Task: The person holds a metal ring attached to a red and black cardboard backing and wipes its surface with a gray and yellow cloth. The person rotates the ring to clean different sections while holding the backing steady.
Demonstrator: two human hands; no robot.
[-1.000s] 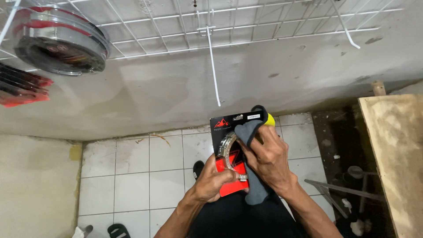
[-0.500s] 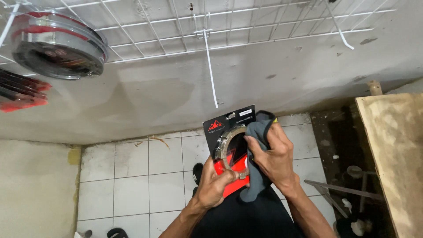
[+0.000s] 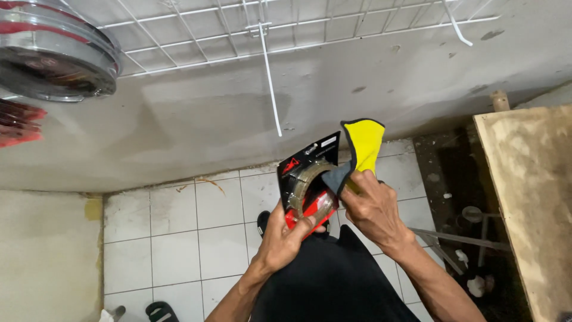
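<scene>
Now lifted off the pack point(image 3: 307, 179), the cloth point(image 3: 360, 149) stands pinched in the right hand point(image 3: 372, 209) while the left hand point(image 3: 286, 235) clamps the pack mid-wipe.

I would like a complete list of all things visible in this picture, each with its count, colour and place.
packaged part: one, black and red card with curved metal pieces, centre, in the left hand
cloth: one, yellow and grey, centre, in the right hand
wire grid: one, white, on the wall, top
hook: one, white, hanging from the grid
round packs: a stack, clear and red, top left
wooden board: one, brown, right
floor tiles: many, white, below
left hand: holds the card
right hand: grips the cloth
</scene>
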